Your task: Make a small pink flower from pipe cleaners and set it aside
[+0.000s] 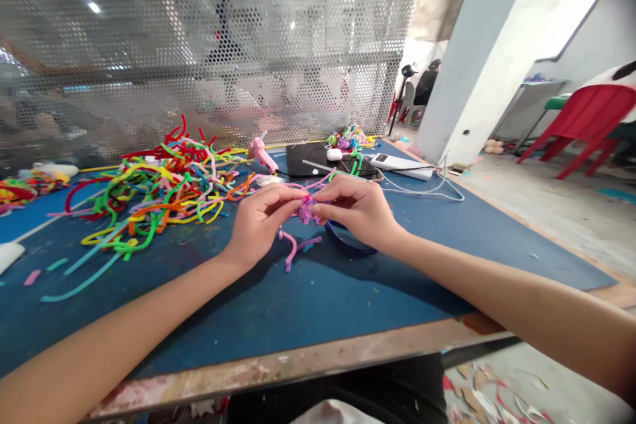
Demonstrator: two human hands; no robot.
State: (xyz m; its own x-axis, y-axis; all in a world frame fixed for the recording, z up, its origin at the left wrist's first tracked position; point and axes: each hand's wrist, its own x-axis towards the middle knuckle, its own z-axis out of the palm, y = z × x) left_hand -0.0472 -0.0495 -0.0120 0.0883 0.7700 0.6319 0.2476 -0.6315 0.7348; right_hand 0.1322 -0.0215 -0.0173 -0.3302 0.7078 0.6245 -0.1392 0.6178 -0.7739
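Between my two hands, just above the table, is a small bundle of twisted purple and pink pipe cleaners [307, 211]. My left hand [258, 218] pinches it from the left with thumb and index finger. From the right, my right hand [360, 209] grips the same bundle between thumb and fingers. A pink strand runs up and back near my right fingertips. Below the hands, short pink and purple pipe cleaner pieces [293, 253] lie on the blue table mat [318, 318]. A dark blue hoop, possibly a headband [348, 240], rests partly behind my right hand.
A large tangle of coloured pipe cleaners [163, 185] spreads over the left. Behind my hands are a pink glue gun [263, 154], a black laptop-like slab [303, 160], a white power strip [402, 165] with cables, and a smaller colourful pile [350, 138]. A perforated metal screen [199, 46] borders the back.
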